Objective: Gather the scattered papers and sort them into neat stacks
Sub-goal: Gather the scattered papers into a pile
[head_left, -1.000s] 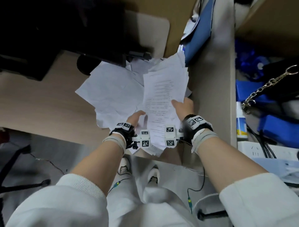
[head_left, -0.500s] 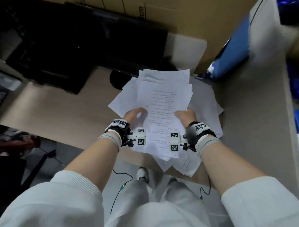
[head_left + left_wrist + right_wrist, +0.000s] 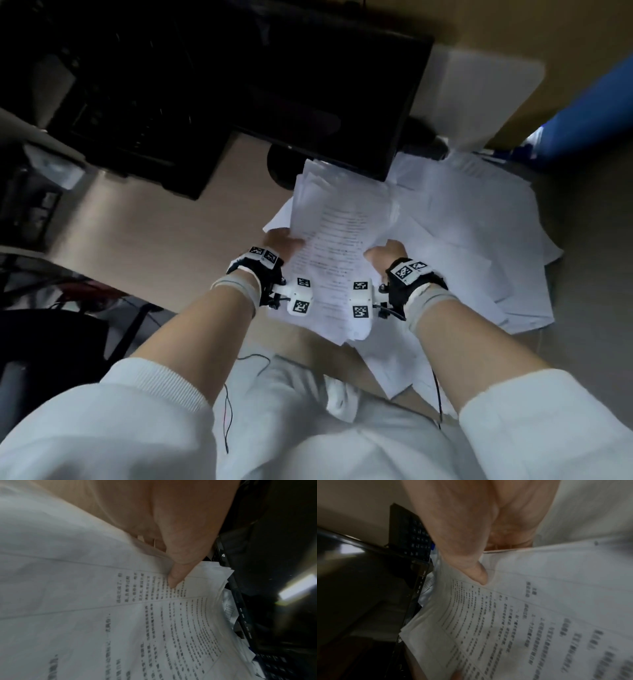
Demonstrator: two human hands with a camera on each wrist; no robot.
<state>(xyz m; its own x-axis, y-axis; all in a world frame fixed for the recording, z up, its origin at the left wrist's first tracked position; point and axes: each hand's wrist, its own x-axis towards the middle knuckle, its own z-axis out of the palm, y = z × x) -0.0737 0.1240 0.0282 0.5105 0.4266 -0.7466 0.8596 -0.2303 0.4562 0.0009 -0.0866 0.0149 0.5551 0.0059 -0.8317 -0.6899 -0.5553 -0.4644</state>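
Observation:
A sheaf of printed papers point(image 3: 337, 240) is held between both hands above the desk. My left hand point(image 3: 284, 241) grips its left edge, thumb on the top sheet point(image 3: 154, 615), where the left hand point(image 3: 173, 577) pinches the paper. My right hand point(image 3: 383, 251) grips the right edge; in the right wrist view the right hand point(image 3: 479, 574) presses its thumb on the printed sheet point(image 3: 522, 615). More loose white papers point(image 3: 479, 246) lie spread on the desk to the right and under the sheaf, some hanging over the front edge.
A black monitor point(image 3: 308, 85) stands close behind the papers, its lower edge near the sheaf's top. A dark keyboard point(image 3: 416, 536) lies behind it. A blue folder point(image 3: 592, 123) leans at the far right. Bare desk surface point(image 3: 154, 233) lies to the left.
The view has swung left and the held sheaf now sits nearer the monitor; both hands keep their grip on the sheaf's sides. More loose sheets show to the right.

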